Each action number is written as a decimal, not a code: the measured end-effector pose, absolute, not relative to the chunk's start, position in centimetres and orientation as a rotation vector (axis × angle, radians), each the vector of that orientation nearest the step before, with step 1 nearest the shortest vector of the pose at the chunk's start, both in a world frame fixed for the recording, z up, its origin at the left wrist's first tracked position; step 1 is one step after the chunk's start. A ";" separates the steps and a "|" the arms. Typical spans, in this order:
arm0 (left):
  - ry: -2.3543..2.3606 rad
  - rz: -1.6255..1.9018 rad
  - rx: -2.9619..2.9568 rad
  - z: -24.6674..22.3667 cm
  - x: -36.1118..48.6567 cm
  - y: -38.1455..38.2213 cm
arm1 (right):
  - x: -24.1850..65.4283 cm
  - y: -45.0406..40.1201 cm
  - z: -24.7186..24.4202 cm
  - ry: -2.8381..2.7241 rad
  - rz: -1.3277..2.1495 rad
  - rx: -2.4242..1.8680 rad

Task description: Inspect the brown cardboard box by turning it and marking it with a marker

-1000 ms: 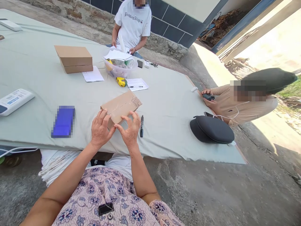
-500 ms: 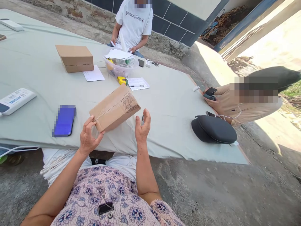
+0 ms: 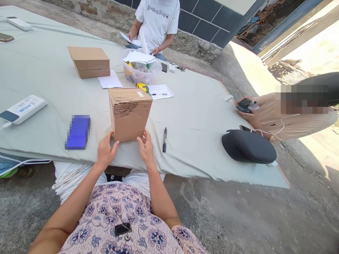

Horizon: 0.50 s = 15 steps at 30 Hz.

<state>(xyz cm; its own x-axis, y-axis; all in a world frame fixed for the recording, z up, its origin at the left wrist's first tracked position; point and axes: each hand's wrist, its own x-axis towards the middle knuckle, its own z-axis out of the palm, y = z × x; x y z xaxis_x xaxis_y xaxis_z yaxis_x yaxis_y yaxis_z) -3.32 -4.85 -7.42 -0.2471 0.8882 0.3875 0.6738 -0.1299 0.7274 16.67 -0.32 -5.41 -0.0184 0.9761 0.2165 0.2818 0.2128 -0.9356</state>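
A brown cardboard box (image 3: 132, 118) stands near the table's front edge, its scribbled side facing me. My left hand (image 3: 107, 150) grips the lower left corner, thumb in front and fingers along the side. At the lower right corner, my right hand (image 3: 146, 146) has its thumb and fingers against the box. Black pen scribbles cover the upper left of that side. To the right of my right hand lies a black marker (image 3: 165, 140) on the tablecloth. A phone with a blurred blue screen (image 3: 77, 132) rests left of my left hand.
Behind the box are a yellow tape measure (image 3: 142, 87), a paper sheet with a pen (image 3: 161, 91) and a plastic basin (image 3: 141, 76). Another box (image 3: 90, 62) sits back left, a power bank (image 3: 25, 109) left, a black case (image 3: 249, 146) right. Two people sit around the table.
The box has turned from lying slanted to showing its scribbled side towards me. My right hand, apart from it before, has moved left onto its lower right corner.
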 end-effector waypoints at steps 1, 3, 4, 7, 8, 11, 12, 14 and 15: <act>1.895 1.301 1.774 -7.4 -3.2 -4.6 | 16.7 -0.6 -5.5 -1.514 0.859 -1.262; 1.921 1.263 1.799 -7.5 -3.0 -4.3 | 17.0 -1.0 -5.8 -1.538 0.794 -1.335; 1.944 1.234 1.810 -7.6 -3.0 -4.2 | 17.3 -1.2 -6.0 -1.553 0.763 -1.377; 2.037 1.120 1.830 -7.5 -2.7 -4.0 | 18.1 -1.6 -6.5 -1.607 0.701 -1.462; 2.060 1.090 1.835 -7.5 -2.6 -4.0 | 18.3 -1.6 -6.5 -1.624 0.695 -1.477; 2.077 1.060 1.846 -7.4 -2.5 -4.1 | 18.7 -1.8 -6.4 -1.661 0.700 -1.491; 2.069 1.062 1.850 -7.4 -2.5 -4.1 | 18.7 -1.8 -6.4 -1.669 0.703 -1.485; 2.053 1.077 1.853 -7.5 -2.5 -4.1 | 18.8 -1.8 -6.5 -1.678 0.695 -1.467; 2.044 1.093 1.847 -7.6 -2.6 -4.1 | 18.8 -1.7 -6.7 -1.679 0.684 -1.457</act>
